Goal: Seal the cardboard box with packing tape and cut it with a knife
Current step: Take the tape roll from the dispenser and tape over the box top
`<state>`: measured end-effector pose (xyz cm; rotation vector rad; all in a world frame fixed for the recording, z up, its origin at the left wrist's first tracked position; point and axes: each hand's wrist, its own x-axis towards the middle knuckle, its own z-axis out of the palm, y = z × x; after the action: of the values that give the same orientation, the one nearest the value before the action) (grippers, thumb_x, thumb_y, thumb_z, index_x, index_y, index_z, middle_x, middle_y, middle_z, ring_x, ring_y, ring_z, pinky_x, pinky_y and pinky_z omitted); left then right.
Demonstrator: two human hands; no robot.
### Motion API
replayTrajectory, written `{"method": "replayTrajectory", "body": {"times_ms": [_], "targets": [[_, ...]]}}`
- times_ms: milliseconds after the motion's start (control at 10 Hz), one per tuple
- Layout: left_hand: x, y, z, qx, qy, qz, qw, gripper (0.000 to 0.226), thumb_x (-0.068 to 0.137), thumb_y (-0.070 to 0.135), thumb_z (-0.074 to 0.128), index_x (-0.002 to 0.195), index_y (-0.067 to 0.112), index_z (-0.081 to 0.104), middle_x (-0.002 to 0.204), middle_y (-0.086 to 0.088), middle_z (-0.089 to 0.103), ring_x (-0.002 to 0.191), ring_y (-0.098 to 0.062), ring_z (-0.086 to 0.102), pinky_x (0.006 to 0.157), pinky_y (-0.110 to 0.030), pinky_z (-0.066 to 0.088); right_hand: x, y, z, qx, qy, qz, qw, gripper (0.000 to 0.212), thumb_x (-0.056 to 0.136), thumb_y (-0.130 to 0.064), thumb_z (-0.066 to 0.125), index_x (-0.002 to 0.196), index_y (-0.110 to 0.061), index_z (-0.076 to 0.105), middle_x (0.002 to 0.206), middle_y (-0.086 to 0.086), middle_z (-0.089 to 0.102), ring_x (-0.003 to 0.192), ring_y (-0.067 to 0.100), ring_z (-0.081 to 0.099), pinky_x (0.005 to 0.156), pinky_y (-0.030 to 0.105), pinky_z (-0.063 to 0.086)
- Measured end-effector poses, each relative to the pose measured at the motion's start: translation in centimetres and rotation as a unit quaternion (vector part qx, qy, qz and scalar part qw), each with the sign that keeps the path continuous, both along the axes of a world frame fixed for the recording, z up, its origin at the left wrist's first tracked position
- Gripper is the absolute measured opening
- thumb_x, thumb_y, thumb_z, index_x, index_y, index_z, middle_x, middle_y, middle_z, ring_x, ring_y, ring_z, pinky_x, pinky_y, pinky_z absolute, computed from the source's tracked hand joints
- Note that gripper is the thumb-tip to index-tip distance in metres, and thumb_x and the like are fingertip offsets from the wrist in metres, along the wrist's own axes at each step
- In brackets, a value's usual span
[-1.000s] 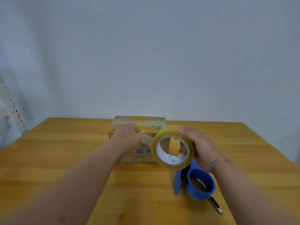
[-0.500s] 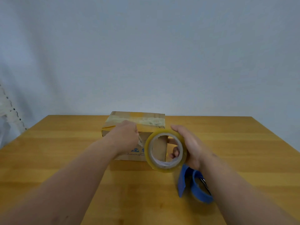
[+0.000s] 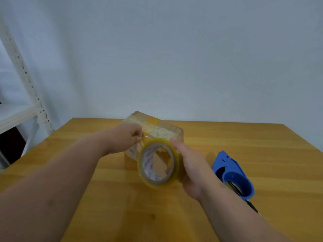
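Observation:
A small cardboard box (image 3: 164, 130) with old tape across its top sits near the far edge of the wooden table (image 3: 244, 140), turned at an angle. In front of it my right hand (image 3: 190, 165) holds a yellowish roll of packing tape (image 3: 158, 163) upright, its hole facing me. My left hand (image 3: 125, 137) pinches the loose tape end at the roll's upper left, against the box's near top edge. A knife (image 3: 251, 206) with a dark handle lies partly under a blue tape dispenser, right of my right forearm.
The blue tape dispenser (image 3: 234, 175) lies on the table to the right of my right hand. A white metal shelf frame (image 3: 26, 79) stands left of the table. A plain grey wall is behind.
The view has shifted left and the box now sits turned at an angle. Both hands stay on the tape, with the roll a little lower and nearer to me.

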<state>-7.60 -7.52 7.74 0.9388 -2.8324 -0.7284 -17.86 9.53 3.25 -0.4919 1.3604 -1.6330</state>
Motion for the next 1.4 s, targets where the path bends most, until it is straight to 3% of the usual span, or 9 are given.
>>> {"method": "replayTrajectory", "body": {"times_ms": [100, 200, 300, 400, 500, 900, 1100, 1300, 1400], "targets": [[-1.3, 0.4, 0.7, -0.032, -0.020, -0.024, 0.999, 0.023, 0.097, 0.023, 0.043, 0.074, 0.027, 0.045, 0.115, -0.009, 0.065, 0.109, -0.031, 0.058, 0.093, -0.051, 0.048, -0.8, 0.9, 1.0, -0.015, 0.022, -0.020, 0.999, 0.087, 0.053, -0.064, 0.080, 0.128, -0.024, 0.061, 0.134, 0.003, 0.062, 0.124, 0.027, 0.057, 0.109, 0.052, 0.041], [-3.0, 1.2, 2.3, -0.064, -0.005, -0.041, 0.997, 0.021, 0.099, 0.023, 0.042, 0.078, 0.023, 0.046, 0.099, -0.003, 0.060, 0.092, -0.024, 0.055, 0.073, -0.032, 0.046, -2.4, 2.4, 2.8, -0.051, 0.069, -0.012, 0.996, 0.028, 0.087, -0.041, 0.064, 0.092, -0.016, 0.074, 0.084, 0.003, 0.077, 0.076, 0.015, 0.073, 0.075, 0.037, 0.056], [-5.0, 2.5, 3.9, -0.060, 0.052, -0.028, 0.996, 0.014, 0.100, 0.023, 0.043, 0.088, 0.019, 0.051, 0.096, 0.002, 0.054, 0.091, -0.019, 0.049, 0.069, -0.028, 0.036, -5.1, 3.7, 5.1, -0.077, 0.105, -0.058, 0.990, 0.046, 0.092, -0.036, 0.056, 0.053, -0.018, 0.071, 0.048, -0.004, 0.064, 0.041, 0.008, 0.060, 0.055, 0.027, 0.047], [-7.3, 3.3, 3.8, -0.042, 0.044, -0.010, 0.998, 0.021, 0.099, 0.019, 0.043, 0.111, 0.008, 0.056, 0.120, -0.009, 0.059, 0.107, -0.027, 0.053, 0.080, -0.031, 0.039, -7.3, 4.0, 5.0, -0.074, 0.130, -0.086, 0.985, 0.036, 0.088, -0.037, 0.061, 0.061, -0.013, 0.063, 0.046, -0.006, 0.059, 0.041, 0.008, 0.056, 0.058, 0.030, 0.042], [-9.3, 3.6, 2.3, -0.049, 0.002, 0.000, 0.999, 0.028, 0.096, 0.011, 0.042, 0.117, -0.001, 0.058, 0.122, -0.016, 0.061, 0.103, -0.028, 0.056, 0.077, -0.030, 0.041, -8.5, 4.0, 3.8, -0.049, 0.153, -0.093, 0.983, 0.030, 0.074, -0.039, 0.070, 0.073, -0.011, 0.061, 0.048, -0.005, 0.060, 0.043, 0.010, 0.056, 0.059, 0.033, 0.043], [-11.4, 2.8, 0.4, -0.076, -0.079, 0.022, 0.994, 0.005, 0.094, 0.008, 0.044, 0.091, 0.010, 0.047, 0.085, -0.005, 0.044, 0.069, -0.018, 0.037, 0.051, -0.022, 0.025, -10.5, 2.7, 0.4, -0.010, 0.209, -0.093, 0.973, 0.034, 0.081, -0.045, 0.071, 0.069, -0.015, 0.058, 0.051, -0.005, 0.053, 0.055, 0.020, 0.048, 0.068, 0.042, 0.041], [-11.9, 2.3, -0.2, -0.097, -0.110, 0.044, 0.988, 0.016, 0.096, 0.022, 0.044, 0.100, 0.014, 0.057, 0.101, -0.005, 0.055, 0.089, -0.023, 0.049, 0.055, -0.019, 0.033, -10.9, 2.8, -0.1, -0.005, 0.221, -0.091, 0.971, 0.036, 0.080, -0.046, 0.071, 0.073, -0.014, 0.059, 0.053, -0.003, 0.052, 0.059, 0.023, 0.049, 0.069, 0.043, 0.042], [-11.7, 2.7, -0.9, -0.084, -0.100, 0.053, 0.990, 0.006, 0.089, 0.016, 0.051, 0.088, 0.012, 0.055, 0.080, -0.004, 0.051, 0.081, -0.023, 0.048, 0.057, -0.026, 0.039, -11.2, 2.6, -0.2, 0.004, 0.224, -0.086, 0.971, 0.036, 0.080, -0.047, 0.071, 0.073, -0.014, 0.059, 0.051, -0.005, 0.054, 0.058, 0.023, 0.051, 0.072, 0.044, 0.045], [-11.4, 2.4, -1.4, -0.069, -0.046, 0.060, 0.995, 0.007, 0.079, 0.013, 0.056, 0.083, 0.008, 0.056, 0.088, -0.014, 0.060, 0.077, -0.026, 0.050, 0.069, -0.037, 0.048, -11.3, 2.5, -0.5, 0.002, 0.220, -0.083, 0.972, 0.035, 0.080, -0.046, 0.070, 0.071, -0.014, 0.059, 0.049, -0.006, 0.056, 0.057, 0.023, 0.052, 0.070, 0.043, 0.045]]}}
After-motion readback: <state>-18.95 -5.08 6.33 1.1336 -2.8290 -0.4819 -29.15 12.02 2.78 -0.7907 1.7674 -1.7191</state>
